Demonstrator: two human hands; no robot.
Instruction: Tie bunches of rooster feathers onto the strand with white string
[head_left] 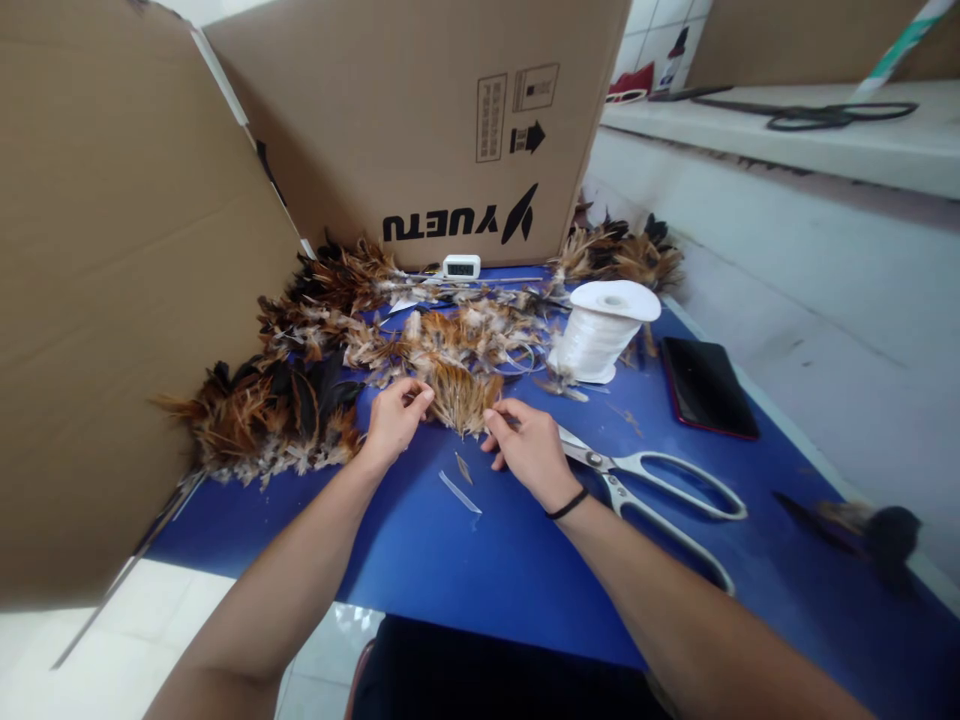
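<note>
A fan of tan feathers [459,398] lies on the blue table between my hands, quill ends toward me. At its left edge, my left hand [399,418] is closed in a pinch; what its fingertips hold is too small to make out. My right hand [529,445], with a black band at the wrist, pinches the right edge of the feathers with thumb and finger. Silver scissors [622,465] lie beside and partly behind the right hand. On the table in front of me are a clear strip [459,492] and a small loose feather [463,467].
A white spool [604,335] stands at the right, near a dark phone [709,387]. Brown and black feather piles [274,415] line the left and back. Cardboard [420,110] walls the far side. A small digital clock [461,267] stands there. Dark scissors [840,112] rest on a ledge.
</note>
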